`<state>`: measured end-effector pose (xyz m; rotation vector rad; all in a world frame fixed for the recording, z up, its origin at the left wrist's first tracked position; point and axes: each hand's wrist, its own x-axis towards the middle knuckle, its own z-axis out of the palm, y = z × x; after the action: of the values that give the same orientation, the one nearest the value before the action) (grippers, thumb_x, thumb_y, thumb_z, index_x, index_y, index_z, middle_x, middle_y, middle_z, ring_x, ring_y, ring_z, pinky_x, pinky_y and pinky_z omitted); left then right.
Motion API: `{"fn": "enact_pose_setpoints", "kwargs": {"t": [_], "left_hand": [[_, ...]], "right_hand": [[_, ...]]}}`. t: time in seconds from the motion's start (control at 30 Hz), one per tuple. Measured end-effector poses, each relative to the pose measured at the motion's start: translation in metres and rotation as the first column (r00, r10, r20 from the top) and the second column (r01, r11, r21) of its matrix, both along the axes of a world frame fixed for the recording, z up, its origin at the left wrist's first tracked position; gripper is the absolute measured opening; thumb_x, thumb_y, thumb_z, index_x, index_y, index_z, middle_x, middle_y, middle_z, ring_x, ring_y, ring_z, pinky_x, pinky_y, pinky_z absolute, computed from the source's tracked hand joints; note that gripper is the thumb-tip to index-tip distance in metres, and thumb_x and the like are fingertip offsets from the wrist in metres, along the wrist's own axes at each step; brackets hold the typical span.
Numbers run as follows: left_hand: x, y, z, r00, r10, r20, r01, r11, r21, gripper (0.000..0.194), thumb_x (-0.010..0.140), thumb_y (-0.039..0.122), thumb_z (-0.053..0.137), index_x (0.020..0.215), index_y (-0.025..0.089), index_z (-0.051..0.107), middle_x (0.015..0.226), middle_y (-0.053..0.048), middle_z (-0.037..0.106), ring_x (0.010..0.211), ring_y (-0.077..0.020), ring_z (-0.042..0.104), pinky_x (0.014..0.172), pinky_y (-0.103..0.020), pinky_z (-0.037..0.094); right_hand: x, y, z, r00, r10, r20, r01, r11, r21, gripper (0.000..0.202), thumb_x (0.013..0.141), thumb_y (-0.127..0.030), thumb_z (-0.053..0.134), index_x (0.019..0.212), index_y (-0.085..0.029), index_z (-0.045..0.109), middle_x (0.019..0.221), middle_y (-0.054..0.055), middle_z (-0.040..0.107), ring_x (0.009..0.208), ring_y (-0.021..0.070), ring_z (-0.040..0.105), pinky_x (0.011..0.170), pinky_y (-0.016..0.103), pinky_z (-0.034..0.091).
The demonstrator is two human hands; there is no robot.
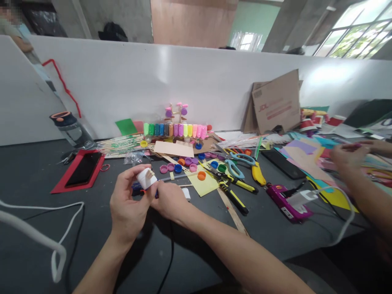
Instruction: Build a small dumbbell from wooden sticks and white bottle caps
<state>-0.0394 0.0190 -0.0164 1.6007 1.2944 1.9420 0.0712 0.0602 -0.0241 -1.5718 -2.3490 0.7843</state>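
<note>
My left hand (130,200) is closed round a small white cylinder-like piece (146,178) with short beige bits on its face. My right hand (171,200) meets it from the right, its fingers wrapped round what looks like a blue hot glue gun (136,188), mostly hidden by both hands. A bit of orange shows near the fingers. A clear stick (179,176) juts out behind the right hand, and a black cord (171,249) runs down below it. Colored bottle caps (178,168) lie just beyond the hands.
Yellow-handled pliers (234,198), blue scissors (235,169) and a purple power strip (288,204) lie to the right. At left are a phone (83,169) on red paper and a bottle (72,130). Clay packs (176,130) stand behind. Another person's hands (352,157) work at far right.
</note>
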Motion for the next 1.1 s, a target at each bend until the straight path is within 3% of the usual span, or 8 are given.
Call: {"fn": "enact_pose_setpoints", "kwargs": {"t": [0.1, 0.23, 0.47, 0.6, 0.7, 0.87, 1.0, 1.1], "left_hand": [[0.000, -0.003, 0.001, 0.999, -0.016, -0.029, 0.017, 0.999, 0.041, 0.044, 0.076, 0.014, 0.078, 0.116, 0.023, 0.063, 0.116, -0.005, 0.069, 0.112, -0.0210, 0.066, 0.098, -0.034, 0.053], [0.002, -0.007, 0.004, 0.998, -0.022, -0.058, 0.028, 0.993, 0.114, 0.046, 0.075, 0.010, 0.078, 0.116, 0.023, 0.062, 0.114, -0.005, 0.069, 0.109, -0.0196, 0.066, 0.098, -0.033, 0.053], [0.004, -0.012, 0.011, 0.992, 0.024, -0.125, 0.017, 0.949, 0.315, 0.048, 0.073, 0.007, 0.079, 0.116, 0.022, 0.061, 0.107, -0.005, 0.068, 0.098, -0.0208, 0.069, 0.090, -0.039, 0.057], [0.004, -0.013, 0.006, 0.986, 0.003, -0.168, 0.057, 0.935, 0.351, 0.051, 0.074, 0.007, 0.077, 0.120, 0.022, 0.060, 0.109, -0.007, 0.069, 0.096, -0.0215, 0.069, 0.085, -0.039, 0.059], [0.008, -0.015, -0.001, 0.988, -0.041, -0.152, 0.080, 0.963, 0.257, 0.048, 0.077, 0.010, 0.076, 0.120, 0.023, 0.059, 0.109, -0.007, 0.069, 0.097, -0.0218, 0.068, 0.086, -0.038, 0.058], [0.017, -0.019, -0.008, 0.987, -0.083, -0.137, 0.089, 0.995, 0.041, 0.038, 0.082, 0.020, 0.073, 0.117, 0.026, 0.058, 0.110, -0.007, 0.069, 0.100, -0.0222, 0.068, 0.091, -0.038, 0.055], [0.017, -0.015, -0.005, 0.969, -0.063, -0.238, 0.043, 0.995, -0.090, 0.031, 0.087, 0.027, 0.068, 0.116, 0.024, 0.057, 0.113, -0.008, 0.068, 0.104, -0.0223, 0.066, 0.090, -0.036, 0.054], [0.012, -0.007, -0.001, 0.936, -0.104, -0.336, 0.027, 0.974, -0.226, 0.029, 0.087, 0.026, 0.065, 0.115, 0.022, 0.058, 0.112, -0.007, 0.069, 0.102, -0.0221, 0.066, 0.088, -0.034, 0.052]], "right_hand": [[0.008, 0.001, 0.000, 0.984, -0.050, -0.169, 0.038, 0.997, -0.071, 0.022, 0.086, -0.032, 0.068, 0.097, -0.013, 0.065, 0.085, 0.006, 0.071, 0.081, 0.0231, 0.070, 0.076, 0.039, 0.055], [0.017, -0.002, 0.000, 0.891, -0.128, -0.436, 0.023, 0.971, -0.237, 0.027, 0.086, -0.028, 0.059, 0.110, -0.016, 0.061, 0.059, -0.004, 0.061, 0.050, 0.0161, 0.063, 0.047, 0.025, 0.047], [0.026, -0.007, 0.024, 0.592, -0.261, -0.762, 0.046, 0.955, -0.291, 0.026, 0.086, -0.031, 0.053, 0.109, -0.019, 0.052, 0.048, -0.010, 0.049, 0.039, 0.0121, 0.049, 0.040, 0.022, 0.040], [0.036, -0.005, 0.047, 0.407, -0.292, -0.866, 0.043, 0.953, -0.301, 0.022, 0.082, -0.035, 0.060, 0.096, -0.021, 0.050, 0.053, -0.012, 0.043, 0.041, 0.0082, 0.042, 0.038, 0.018, 0.035], [0.047, -0.005, 0.064, 0.299, -0.299, -0.906, 0.046, 0.953, -0.299, 0.032, 0.081, -0.047, 0.066, 0.081, -0.021, 0.047, 0.060, -0.010, 0.042, 0.042, 0.0038, 0.034, 0.037, 0.016, 0.025], [0.064, -0.009, 0.094, 0.166, -0.298, -0.940, 0.034, 0.954, -0.297, 0.038, 0.078, -0.052, 0.071, 0.084, -0.021, 0.051, 0.069, -0.007, 0.049, 0.043, 0.0038, 0.038, 0.038, 0.018, 0.027], [0.075, -0.013, 0.119, 0.134, -0.222, -0.966, 0.075, 0.974, -0.213, 0.028, 0.078, -0.044, 0.072, 0.082, -0.021, 0.056, 0.078, -0.002, 0.057, 0.047, 0.0063, 0.048, 0.038, 0.020, 0.034], [0.086, -0.014, 0.126, 0.143, -0.171, -0.975, 0.153, 0.977, -0.148, 0.024, 0.076, -0.038, 0.074, 0.080, -0.021, 0.057, 0.078, -0.002, 0.058, 0.049, 0.0078, 0.050, 0.036, 0.020, 0.030]]}}
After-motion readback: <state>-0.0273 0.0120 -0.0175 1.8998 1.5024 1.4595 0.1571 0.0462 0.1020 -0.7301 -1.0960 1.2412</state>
